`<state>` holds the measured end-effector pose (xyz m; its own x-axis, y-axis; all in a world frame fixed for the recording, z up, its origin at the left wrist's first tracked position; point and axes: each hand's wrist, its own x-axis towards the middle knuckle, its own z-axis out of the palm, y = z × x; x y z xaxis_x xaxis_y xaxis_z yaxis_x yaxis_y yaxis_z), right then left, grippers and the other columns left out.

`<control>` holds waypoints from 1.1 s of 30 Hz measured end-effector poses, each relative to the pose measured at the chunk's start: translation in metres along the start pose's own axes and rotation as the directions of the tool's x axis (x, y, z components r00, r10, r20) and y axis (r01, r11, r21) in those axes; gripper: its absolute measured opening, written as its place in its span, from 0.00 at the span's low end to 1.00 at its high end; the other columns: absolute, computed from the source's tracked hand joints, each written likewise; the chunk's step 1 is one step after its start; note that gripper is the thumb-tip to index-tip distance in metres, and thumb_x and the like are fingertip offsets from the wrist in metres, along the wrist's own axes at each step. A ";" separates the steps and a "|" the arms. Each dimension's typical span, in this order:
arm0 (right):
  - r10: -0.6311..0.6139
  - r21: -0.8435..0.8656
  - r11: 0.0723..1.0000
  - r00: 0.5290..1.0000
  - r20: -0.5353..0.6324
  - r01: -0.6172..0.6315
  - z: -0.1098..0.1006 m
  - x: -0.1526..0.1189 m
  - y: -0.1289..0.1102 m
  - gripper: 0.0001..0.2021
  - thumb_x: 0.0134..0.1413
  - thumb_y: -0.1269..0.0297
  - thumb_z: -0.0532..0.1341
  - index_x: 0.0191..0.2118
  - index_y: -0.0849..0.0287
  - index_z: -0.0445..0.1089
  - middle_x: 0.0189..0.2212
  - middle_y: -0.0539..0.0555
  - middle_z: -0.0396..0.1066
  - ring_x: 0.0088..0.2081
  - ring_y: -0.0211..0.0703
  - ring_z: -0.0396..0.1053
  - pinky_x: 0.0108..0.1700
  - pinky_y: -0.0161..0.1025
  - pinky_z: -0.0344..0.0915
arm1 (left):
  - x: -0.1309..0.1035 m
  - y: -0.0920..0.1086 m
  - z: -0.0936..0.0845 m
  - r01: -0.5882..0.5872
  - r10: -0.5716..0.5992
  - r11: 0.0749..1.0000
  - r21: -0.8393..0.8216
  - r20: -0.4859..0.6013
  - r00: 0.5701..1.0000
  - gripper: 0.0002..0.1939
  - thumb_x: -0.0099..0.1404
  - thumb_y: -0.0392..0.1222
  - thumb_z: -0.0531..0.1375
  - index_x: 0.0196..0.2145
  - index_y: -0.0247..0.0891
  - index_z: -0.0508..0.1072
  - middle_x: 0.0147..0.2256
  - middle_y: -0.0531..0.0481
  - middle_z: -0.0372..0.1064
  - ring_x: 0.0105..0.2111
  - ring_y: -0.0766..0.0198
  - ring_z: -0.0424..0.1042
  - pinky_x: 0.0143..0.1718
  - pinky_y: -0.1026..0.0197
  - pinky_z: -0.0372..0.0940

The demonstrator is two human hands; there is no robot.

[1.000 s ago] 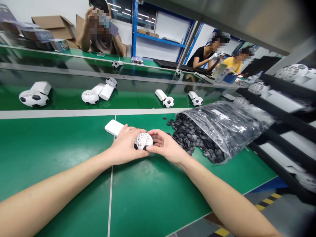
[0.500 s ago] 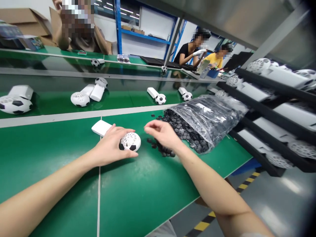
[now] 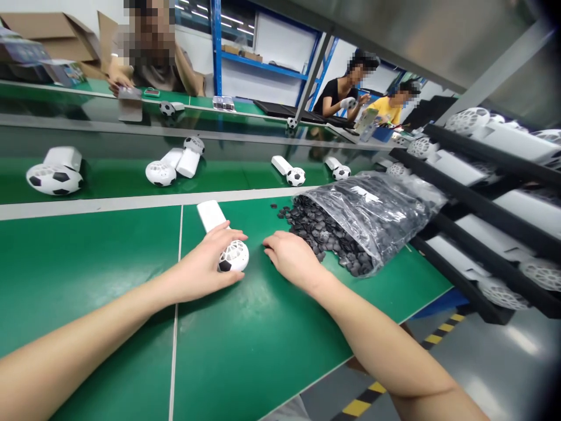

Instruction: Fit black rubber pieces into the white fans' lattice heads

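Gripping a white plastic football-shaped device with black patches [image 3: 235, 255], just off centre toward eight o'clock, the left hand [image 3: 204, 263] apparently steadies it with the lattice face uncovered and the white oblong handle [image 3: 211, 214] pointing to eleven. At three o'clock from it, the right hand [image 3: 291, 260] curls inward; whether it pinches anything I cannot tell. Small black plastic pieces [image 3: 322, 237] spill from a clear plastic bag [image 3: 390, 204] toward two o'clock, presumably placed within easy reach.

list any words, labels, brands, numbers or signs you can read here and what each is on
No text can be read.
Clear plastic bag: white mark, no legible letters.
Multicoloured box, back left: too blurred to read.
Round white plastic head with black patches, in the left hand: no lettering shows.
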<state>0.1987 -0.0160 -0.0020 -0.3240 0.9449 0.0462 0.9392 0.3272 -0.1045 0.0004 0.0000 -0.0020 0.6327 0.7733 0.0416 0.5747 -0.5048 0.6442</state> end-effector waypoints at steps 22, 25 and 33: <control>-0.033 0.764 0.636 0.993 -0.117 0.111 -0.012 -0.008 -0.005 0.06 0.57 0.66 0.51 0.38 0.55 0.65 0.32 0.50 0.71 0.35 0.37 0.70 0.38 0.37 0.66 | 0.003 -0.003 -0.014 -0.092 0.098 0.994 -0.053 0.119 0.988 0.29 0.49 0.36 0.56 0.51 0.42 0.59 0.57 0.47 0.53 0.62 0.56 0.38 0.59 0.49 0.44; -0.033 0.748 0.645 0.984 -0.177 0.157 -0.011 -0.008 -0.007 0.04 0.55 0.64 0.55 0.35 0.56 0.66 0.33 0.51 0.70 0.35 0.38 0.68 0.39 0.37 0.64 | 0.002 -0.003 -0.011 -0.111 0.117 0.992 -0.057 0.103 0.988 0.28 0.50 0.36 0.56 0.51 0.42 0.60 0.56 0.47 0.55 0.62 0.57 0.39 0.59 0.49 0.44; -0.051 0.919 0.391 0.998 -0.025 0.043 0.000 -0.005 -0.015 0.05 0.50 0.63 0.59 0.32 0.59 0.67 0.29 0.50 0.68 0.32 0.37 0.66 0.37 0.36 0.63 | 0.003 -0.003 -0.009 -0.053 0.058 0.996 -0.066 0.068 0.996 0.24 0.53 0.49 0.59 0.48 0.43 0.62 0.57 0.46 0.53 0.61 0.54 0.40 0.57 0.49 0.46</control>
<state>0.1862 -0.0253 -0.0009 -0.3689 0.9263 0.0763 0.2489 0.1775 -0.9521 -0.0038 0.0074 0.0035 0.6985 0.7151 0.0269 0.5044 -0.5186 0.6904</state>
